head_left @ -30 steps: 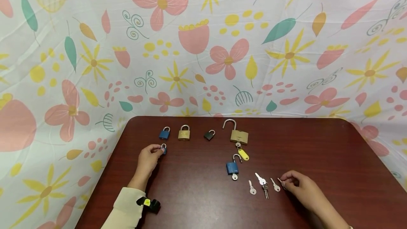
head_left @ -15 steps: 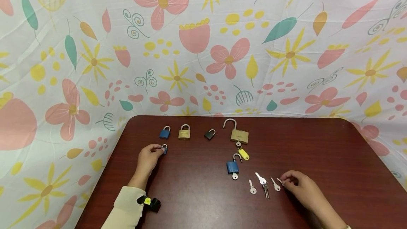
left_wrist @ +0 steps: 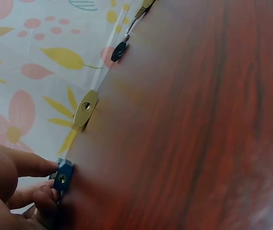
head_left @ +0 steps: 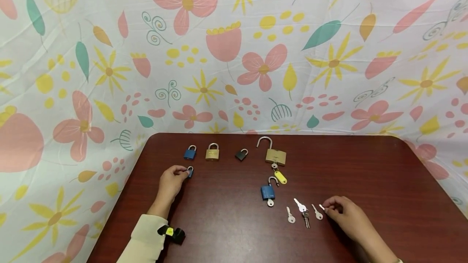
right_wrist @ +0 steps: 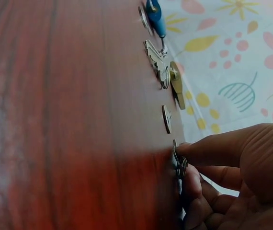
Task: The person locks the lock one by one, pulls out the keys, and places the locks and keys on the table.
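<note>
My left hand (head_left: pixel 171 182) pinches a small blue padlock (head_left: pixel 190 172) between thumb and fingers at the table's left side. Its keyhole end faces the left wrist view, where the padlock (left_wrist: pixel 63 177) is partly covered by fingertips. Over at the right, my right hand (head_left: pixel 345 216) pinches a small key (head_left: pixel 322 207); the right wrist view shows this key (right_wrist: pixel 179 162) with a ring, mostly behind the fingers. Just left of that hand lie a loose key (head_left: pixel 317 212), a silver key (head_left: pixel 300 205), a small bunch of keys (head_left: pixel 306 219) and another key (head_left: pixel 290 215).
Along the back stand a blue padlock (head_left: pixel 189 153), a brass padlock (head_left: pixel 212 153) and a small black padlock (head_left: pixel 241 155). An unlocked brass padlock (head_left: pixel 276 157) has a key and yellow tag (head_left: pixel 280 177). An unlocked blue padlock (head_left: pixel 267 192) holds a key. A patterned cloth (head_left: pixel 234 52) hangs behind.
Very little differs. The small blue padlock at my left fingertips has tilted and shifted slightly to the right. The key in my right hand has moved a tiny bit.
</note>
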Demonstrator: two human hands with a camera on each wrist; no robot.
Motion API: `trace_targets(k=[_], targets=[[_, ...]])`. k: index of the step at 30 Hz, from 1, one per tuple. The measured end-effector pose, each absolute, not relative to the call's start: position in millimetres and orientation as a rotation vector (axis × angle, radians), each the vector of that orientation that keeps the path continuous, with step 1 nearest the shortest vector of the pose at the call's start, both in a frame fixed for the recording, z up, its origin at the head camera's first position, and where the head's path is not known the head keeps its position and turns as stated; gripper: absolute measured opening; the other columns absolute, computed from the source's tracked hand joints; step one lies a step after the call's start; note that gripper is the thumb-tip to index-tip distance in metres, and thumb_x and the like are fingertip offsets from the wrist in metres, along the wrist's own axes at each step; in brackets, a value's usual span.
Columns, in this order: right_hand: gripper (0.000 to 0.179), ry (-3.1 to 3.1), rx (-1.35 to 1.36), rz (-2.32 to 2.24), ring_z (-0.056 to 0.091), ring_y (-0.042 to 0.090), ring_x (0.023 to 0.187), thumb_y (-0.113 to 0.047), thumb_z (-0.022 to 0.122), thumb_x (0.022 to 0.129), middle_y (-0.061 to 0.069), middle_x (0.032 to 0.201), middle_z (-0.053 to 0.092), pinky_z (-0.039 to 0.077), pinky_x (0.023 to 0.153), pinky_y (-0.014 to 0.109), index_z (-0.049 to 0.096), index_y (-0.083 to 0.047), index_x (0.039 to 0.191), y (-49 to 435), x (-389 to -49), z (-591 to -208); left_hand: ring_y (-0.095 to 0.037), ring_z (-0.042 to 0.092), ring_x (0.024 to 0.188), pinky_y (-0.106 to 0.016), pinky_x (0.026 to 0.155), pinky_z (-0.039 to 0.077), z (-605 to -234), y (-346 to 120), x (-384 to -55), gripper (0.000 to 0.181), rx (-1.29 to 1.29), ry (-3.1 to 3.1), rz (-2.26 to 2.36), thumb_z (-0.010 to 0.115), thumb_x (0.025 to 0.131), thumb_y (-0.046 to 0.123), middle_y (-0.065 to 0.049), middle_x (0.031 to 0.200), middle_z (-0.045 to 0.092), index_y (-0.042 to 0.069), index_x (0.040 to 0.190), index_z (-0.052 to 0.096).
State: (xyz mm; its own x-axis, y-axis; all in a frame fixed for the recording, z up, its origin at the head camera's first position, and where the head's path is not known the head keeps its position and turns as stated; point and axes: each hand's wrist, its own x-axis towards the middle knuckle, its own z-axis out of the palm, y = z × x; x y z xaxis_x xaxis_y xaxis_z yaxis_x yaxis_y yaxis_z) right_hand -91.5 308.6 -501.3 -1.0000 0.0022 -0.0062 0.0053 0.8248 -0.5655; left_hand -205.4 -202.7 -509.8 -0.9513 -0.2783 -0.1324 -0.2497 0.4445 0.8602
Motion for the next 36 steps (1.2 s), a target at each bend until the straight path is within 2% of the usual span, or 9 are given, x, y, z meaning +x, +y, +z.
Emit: trace_targets(k=[6, 15, 20, 28, 36], targets=[[0.007, 3.003, 0.001, -0.927, 0.048, -0.004, 0.072, -0.013, 0.072, 0.089, -0.003, 0.087, 0.059, 0.04, 0.065, 0.023, 0.07, -0.017, 0.095, 307.8, -91.2, -500.5, -0.014, 0.053, 0.065, -0.025, 0.052, 0.042, -509.4, -206.3, -208.2, 0.022, 0.509, -2.592, -1.742, 0.071, 0.092, 0.015, -0.002, 0.085, 0.06, 0.004, 0.111, 0.067], [0.006, 2.969, 0.04, -0.917, 0.052, 0.001, 0.08, -0.021, 0.067, 0.096, -0.001, 0.097, 0.065, 0.043, 0.069, 0.027, 0.071, -0.019, 0.1, 308.3, -91.8, -497.5, -0.019, 0.055, 0.077, -0.03, 0.064, 0.046, -500.3, -201.5, -207.0, 0.027, 0.471, -2.624, -1.753, 0.069, 0.095, 0.018, -0.006, 0.096, 0.06, 0.006, 0.119, 0.064], [0.007, 2.957, 0.055, -0.921, 0.053, 0.004, 0.081, -0.023, 0.066, 0.097, 0.001, 0.1, 0.066, 0.043, 0.07, 0.029, 0.071, -0.019, 0.101, 308.6, -91.8, -497.3, -0.02, 0.057, 0.077, -0.029, 0.064, 0.047, -493.3, -189.6, -204.4, 0.026, 0.408, -2.625, -1.744, 0.07, 0.094, 0.017, -0.006, 0.094, 0.061, 0.005, 0.116, 0.065], [0.007, 3.004, 0.037, -0.949, 0.051, 0.0, 0.076, -0.024, 0.068, 0.096, 0.0, 0.094, 0.062, 0.041, 0.066, 0.025, 0.07, -0.018, 0.099, 303.4, -92.9, -494.5, -0.015, 0.054, 0.07, -0.027, 0.06, 0.046, -489.5, -172.1, -202.8, 0.026, 0.314, -2.612, -1.77, 0.071, 0.092, 0.015, -0.004, 0.088, 0.059, 0.003, 0.114, 0.066], [0.008, 3.055, -0.132, -1.072, 0.052, -0.003, 0.075, -0.017, 0.073, 0.092, 0.0, 0.092, 0.061, 0.044, 0.065, 0.023, 0.07, -0.015, 0.099, 272.6, -102.7, -481.3, -0.018, 0.058, 0.075, -0.027, 0.063, 0.046, -487.8, -165.2, -201.7, 0.026, 0.3, -2.589, -1.813, 0.069, 0.093, 0.014, -0.003, 0.089, 0.063, 0.002, 0.115, 0.066]])
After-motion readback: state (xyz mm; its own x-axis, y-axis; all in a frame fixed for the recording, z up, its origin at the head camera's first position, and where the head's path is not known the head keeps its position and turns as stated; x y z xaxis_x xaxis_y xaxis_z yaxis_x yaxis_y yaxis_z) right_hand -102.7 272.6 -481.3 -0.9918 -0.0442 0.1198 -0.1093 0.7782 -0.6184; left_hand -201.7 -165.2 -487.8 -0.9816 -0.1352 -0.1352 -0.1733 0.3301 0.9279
